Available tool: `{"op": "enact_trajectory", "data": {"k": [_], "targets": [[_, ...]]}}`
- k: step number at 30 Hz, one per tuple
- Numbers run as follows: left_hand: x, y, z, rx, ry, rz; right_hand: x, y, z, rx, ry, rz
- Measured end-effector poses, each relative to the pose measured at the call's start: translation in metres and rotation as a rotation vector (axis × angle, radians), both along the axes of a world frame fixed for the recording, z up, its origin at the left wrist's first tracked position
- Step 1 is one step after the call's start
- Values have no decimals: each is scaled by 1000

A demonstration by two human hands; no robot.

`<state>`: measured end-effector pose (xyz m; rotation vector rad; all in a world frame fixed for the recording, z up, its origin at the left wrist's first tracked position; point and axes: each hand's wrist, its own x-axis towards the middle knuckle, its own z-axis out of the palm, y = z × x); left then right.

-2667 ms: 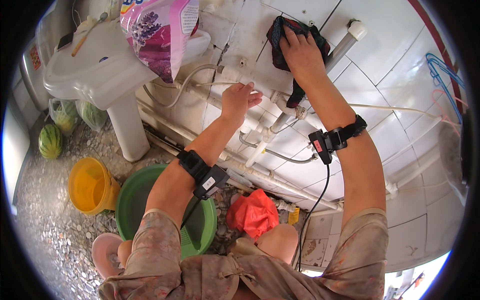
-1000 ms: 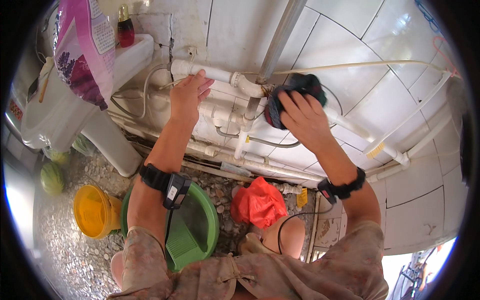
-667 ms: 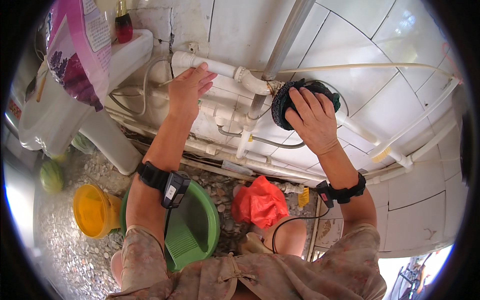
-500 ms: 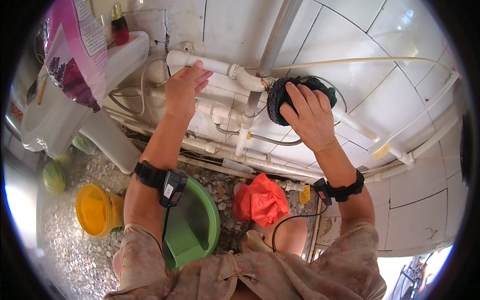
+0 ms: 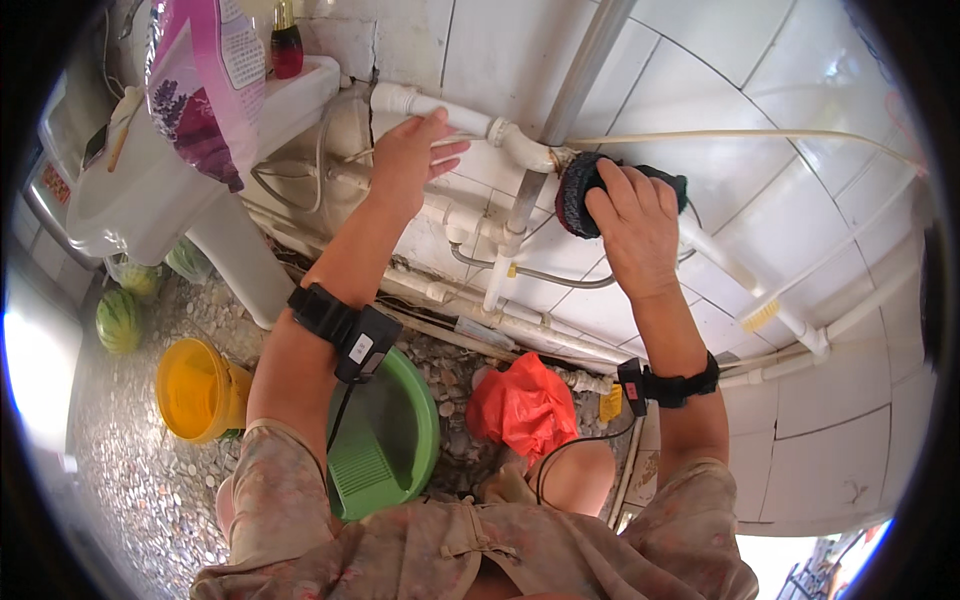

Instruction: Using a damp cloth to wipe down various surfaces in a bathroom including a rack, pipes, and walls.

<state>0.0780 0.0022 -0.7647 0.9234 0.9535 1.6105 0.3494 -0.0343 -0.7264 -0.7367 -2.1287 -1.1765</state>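
A white plastic pipe runs along the tiled wall and ends in a curved elbow by a grey upright pipe. My left hand is held against the white pipe's left part, fingers apart and gripping nothing; whether a fingertip touches it I cannot tell. My right hand is closed on a dark, thick knitted cloth, which it presses over the piping just right of the elbow. What lies under the cloth is hidden.
A white washbasin with a purple bag and a red bottle is at the left. Below are a yellow bucket, a green basin, a red plastic bag and watermelons. A yellow-bristled brush hangs by the right pipe.
The view has shifted, so the wall and basin sit farther right. My left hand has come slightly off its hold on the white pipe, fingers more spread. The right hand still grips the cloth.
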Motion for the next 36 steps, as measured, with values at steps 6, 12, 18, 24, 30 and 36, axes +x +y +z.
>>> {"op": "enact_trajectory", "data": {"k": [6, 12, 18, 24, 30, 36], "targets": [[26, -14, -13, -42, 115, -79, -3, -2, 3, -29, -8, -92], [63, -10, -7, 131, 433, -340, -3, -3, 8, -87, -23, -52], [76, 17, -14, 144, 154, -419, -5, -2, 7, -71, -22, -70], [79, 30, -12, 206, 48, -579, -1, -5, 9, -93, -36, -96], [68, 32, -17, 192, -97, -670, -1, -9, 13, -80, -88, -79], [78, 23, -15, 121, -132, -580, 14, -4, 18, -165, -89, 15]]}}
